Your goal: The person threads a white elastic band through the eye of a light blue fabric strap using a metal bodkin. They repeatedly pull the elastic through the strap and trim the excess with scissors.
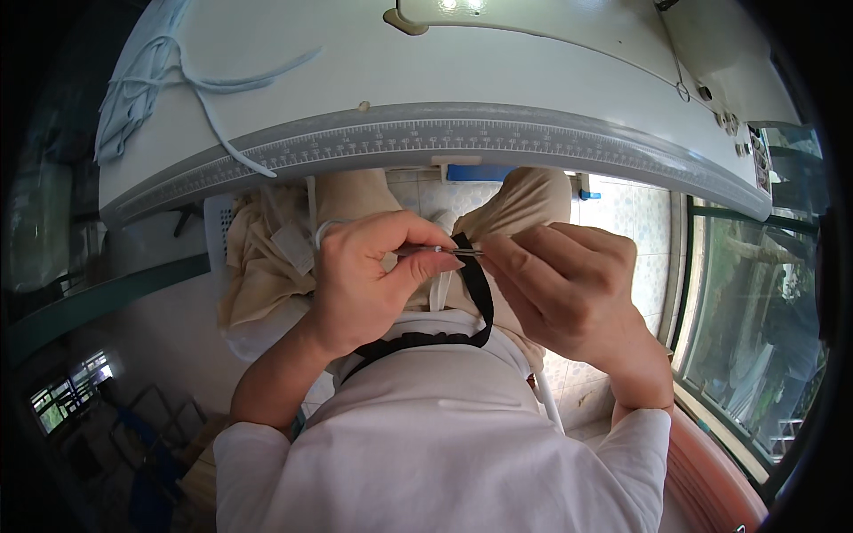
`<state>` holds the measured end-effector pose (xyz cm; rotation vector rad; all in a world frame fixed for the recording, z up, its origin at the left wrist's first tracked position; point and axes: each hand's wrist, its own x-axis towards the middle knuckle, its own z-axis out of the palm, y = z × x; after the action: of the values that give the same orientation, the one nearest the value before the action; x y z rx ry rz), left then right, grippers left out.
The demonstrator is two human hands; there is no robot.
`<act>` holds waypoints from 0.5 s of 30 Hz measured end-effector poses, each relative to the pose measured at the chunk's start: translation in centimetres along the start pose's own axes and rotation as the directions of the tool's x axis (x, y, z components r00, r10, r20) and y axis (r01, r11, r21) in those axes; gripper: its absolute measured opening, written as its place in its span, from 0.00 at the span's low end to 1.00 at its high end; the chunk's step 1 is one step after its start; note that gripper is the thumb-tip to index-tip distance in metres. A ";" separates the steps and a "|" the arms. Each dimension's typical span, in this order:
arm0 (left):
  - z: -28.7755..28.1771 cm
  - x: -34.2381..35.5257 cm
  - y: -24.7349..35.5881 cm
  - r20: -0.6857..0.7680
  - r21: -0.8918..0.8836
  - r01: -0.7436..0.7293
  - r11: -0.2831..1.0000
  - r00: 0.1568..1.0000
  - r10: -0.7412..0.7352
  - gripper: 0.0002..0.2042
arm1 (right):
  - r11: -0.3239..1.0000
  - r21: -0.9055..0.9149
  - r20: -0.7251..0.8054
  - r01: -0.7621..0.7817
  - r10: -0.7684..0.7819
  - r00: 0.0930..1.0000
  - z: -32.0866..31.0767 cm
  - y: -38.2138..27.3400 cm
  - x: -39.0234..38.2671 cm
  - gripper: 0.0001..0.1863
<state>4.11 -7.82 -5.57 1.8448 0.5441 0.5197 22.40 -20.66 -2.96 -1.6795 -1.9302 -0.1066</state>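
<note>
My left hand (360, 280) is closed, its thumb and index finger pinching a slim metal tool (455, 251), whose exact kind is too small to make out. Facing it, my right hand (573, 280) is closed too, its fingertips pinched at the far end of the metal piece. What else those fingers grip is hidden. A black strap (482, 302) runs past the metal piece between both hands, then curves down to gathered black fabric (418, 340) at my waist. Both hands are raised above my lap, in front of the table edge.
A white table (355, 75) with a grey ruler edge (426, 135) spans the far side. Light-blue fabric strips (133, 115) lie at its left, one hanging over the edge. Beige cloth (258, 258) fills a white basket (216, 231) at left. A glass window (746, 311) stands at right.
</note>
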 end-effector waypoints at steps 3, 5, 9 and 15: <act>0.1 -0.4 0.0 -0.042 -0.143 0.080 0.987 0.995 -0.087 0.06 | 0.998 0.050 -0.007 -0.048 0.048 0.999 -1.3 0.4 0.0 0.13; 0.1 -0.2 0.1 -0.042 -0.172 0.084 0.981 0.995 -0.092 0.06 | 0.996 0.086 -0.092 -0.035 0.043 0.995 -0.7 0.6 -0.3 0.13; 0.0 0.1 0.5 -0.039 -0.068 0.014 0.998 0.999 -0.017 0.07 | 0.993 0.115 -0.090 -0.030 0.040 0.995 0.1 0.4 -0.4 0.13; 0.0 0.4 0.3 -0.040 -0.016 -0.043 0.999 0.998 0.042 0.08 | 0.991 0.122 -0.067 -0.049 0.057 0.996 0.3 0.4 -0.3 0.12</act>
<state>4.41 -7.68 -5.20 1.8369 0.5264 0.5887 22.69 -20.75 -3.51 -1.6247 -1.8024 -0.0274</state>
